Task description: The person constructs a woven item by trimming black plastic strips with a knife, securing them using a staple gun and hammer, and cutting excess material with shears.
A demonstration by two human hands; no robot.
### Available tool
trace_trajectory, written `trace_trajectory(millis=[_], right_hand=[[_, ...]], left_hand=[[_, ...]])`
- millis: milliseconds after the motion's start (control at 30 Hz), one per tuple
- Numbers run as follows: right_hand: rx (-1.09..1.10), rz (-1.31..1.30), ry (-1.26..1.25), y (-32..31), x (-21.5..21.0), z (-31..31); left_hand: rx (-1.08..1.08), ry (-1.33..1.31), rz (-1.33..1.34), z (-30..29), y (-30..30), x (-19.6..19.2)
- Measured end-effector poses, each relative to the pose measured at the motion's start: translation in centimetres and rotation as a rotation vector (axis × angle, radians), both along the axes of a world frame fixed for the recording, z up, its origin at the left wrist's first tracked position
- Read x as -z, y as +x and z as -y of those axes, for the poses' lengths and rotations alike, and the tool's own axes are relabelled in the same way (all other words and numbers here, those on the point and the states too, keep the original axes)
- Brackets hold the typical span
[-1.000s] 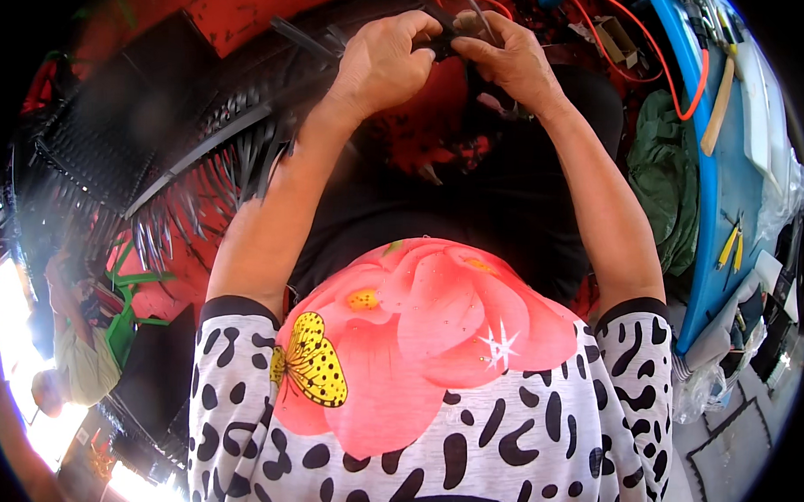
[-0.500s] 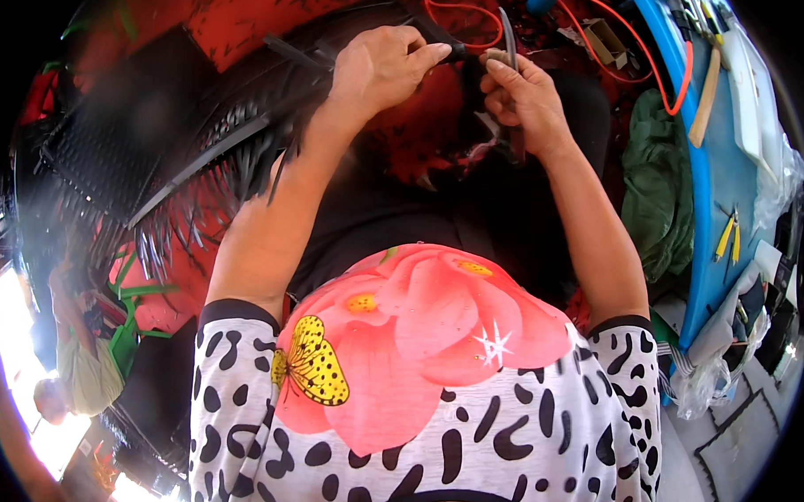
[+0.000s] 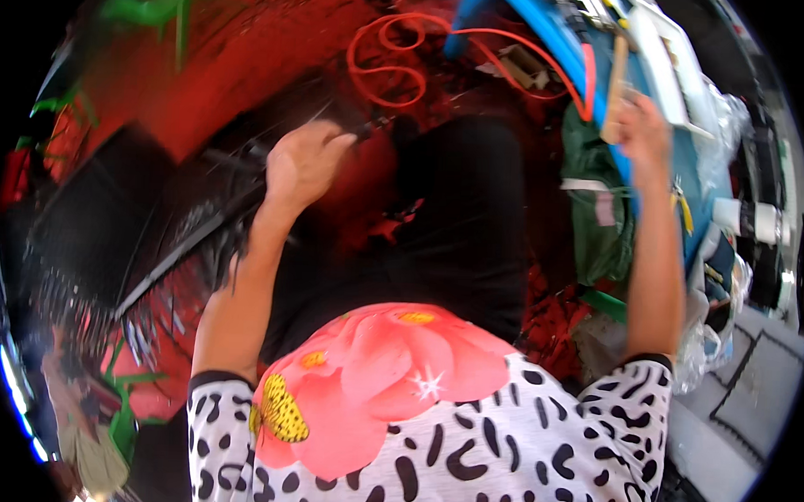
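1. Left hand (image 3: 303, 163), upper centre-left of frame: fingers bent, tips beside a dark piece (image 3: 365, 128). Blur; cannot tell whether clamped on it.
2. Right hand (image 3: 645, 134), upper right: fingers curled at the lower end of a wooden handle (image 3: 616, 86) by the bench (image 3: 702, 166) edge. Motion blur; grip or mere contact cannot be told.
3. Black woven panel (image 3: 89, 209): left of frame, loose strips (image 3: 156, 318) fringing its lower side; pale-edged bar (image 3: 176, 268) runs diagonally beside it.
4. Blue bench, right: white tray (image 3: 674, 70) at top, yellow-handled pliers (image 3: 686, 215) lower down.
5. Green bag (image 3: 590, 235) just left of bench.
6. Orange hose (image 3: 386, 71) looped, upper centre, over red floor (image 3: 250, 46).
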State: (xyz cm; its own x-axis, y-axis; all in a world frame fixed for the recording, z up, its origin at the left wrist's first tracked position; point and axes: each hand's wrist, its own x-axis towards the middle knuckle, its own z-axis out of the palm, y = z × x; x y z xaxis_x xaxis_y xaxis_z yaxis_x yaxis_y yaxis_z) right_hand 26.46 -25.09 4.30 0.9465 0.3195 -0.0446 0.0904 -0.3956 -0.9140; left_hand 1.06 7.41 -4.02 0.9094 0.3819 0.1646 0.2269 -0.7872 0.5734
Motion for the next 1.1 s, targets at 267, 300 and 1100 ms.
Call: trace_trajectory(millis=[267,300,1100], right_hand=[[0.193,0.396,-1.073,17.0,5.8,16.1],[0.172,0.644,-1.233,17.5,6.1,16.7],[-1.126,-0.125,-0.071,-16.1,5.3,-19.5]], left_hand=[[-0.057,0.016,0.03,1.1,0.1,-0.6],[-0.07,0.013,0.024,1.2,-0.1,-0.5],[0.346,0.053,-0.068,-1.6,-7.5,-10.0]])
